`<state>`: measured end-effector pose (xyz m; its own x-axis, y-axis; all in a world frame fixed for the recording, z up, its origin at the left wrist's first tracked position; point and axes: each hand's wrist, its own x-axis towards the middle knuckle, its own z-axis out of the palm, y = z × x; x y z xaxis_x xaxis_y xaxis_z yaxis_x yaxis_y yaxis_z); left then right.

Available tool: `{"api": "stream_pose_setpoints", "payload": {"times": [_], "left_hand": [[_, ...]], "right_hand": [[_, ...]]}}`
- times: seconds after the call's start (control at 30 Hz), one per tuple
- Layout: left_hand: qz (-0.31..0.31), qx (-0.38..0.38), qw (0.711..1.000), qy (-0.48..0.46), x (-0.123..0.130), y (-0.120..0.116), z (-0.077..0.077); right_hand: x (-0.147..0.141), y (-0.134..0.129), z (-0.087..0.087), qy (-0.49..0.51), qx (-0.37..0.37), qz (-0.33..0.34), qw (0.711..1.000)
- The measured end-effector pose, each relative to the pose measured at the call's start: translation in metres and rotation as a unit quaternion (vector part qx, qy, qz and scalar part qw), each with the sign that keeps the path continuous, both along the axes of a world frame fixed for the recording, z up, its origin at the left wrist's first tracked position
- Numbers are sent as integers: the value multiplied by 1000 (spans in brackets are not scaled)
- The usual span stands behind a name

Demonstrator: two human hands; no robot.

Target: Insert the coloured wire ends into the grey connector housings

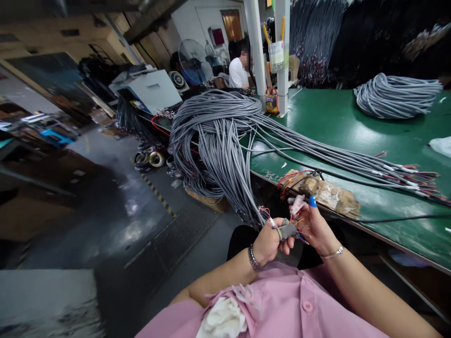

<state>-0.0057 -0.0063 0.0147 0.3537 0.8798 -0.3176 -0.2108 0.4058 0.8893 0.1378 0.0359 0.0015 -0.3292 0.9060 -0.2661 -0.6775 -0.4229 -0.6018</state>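
Note:
My left hand is closed around the end of a grey cable, low in front of my body. Thin coloured wires fan out beyond its fingers, and a grey wrapping shows at the thumb side. Just right of these wires, my right hand has its thumb raised and apart from the fingers. That thumb wears a blue finger cover, and a pale pink wrapping shows on another finger. Whether its hidden fingers touch the wires, I cannot tell. A large bundle of grey cables hangs over the table edge toward my left hand.
Cable ends with bared wires lie along the green table. A taped wooden block sits at its front edge. Further back are a coiled cable bundle, a white post and a seated person.

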Motion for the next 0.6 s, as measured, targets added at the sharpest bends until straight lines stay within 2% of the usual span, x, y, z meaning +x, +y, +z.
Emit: {"api": "stream_pose_setpoints", "payload": {"times": [0.13,0.3,0.6], "left_hand": [[14,15,1000,11,0,-9,5],[57,34,998,-12,1,-14,7],[85,24,996,-15,6,-6,2]], "right_hand": [[3,1,-2,3,5,26,1000],[-1,-1,1,-46,17,-25,998],[-1,2,3,-2,-69,-11,998]]}}
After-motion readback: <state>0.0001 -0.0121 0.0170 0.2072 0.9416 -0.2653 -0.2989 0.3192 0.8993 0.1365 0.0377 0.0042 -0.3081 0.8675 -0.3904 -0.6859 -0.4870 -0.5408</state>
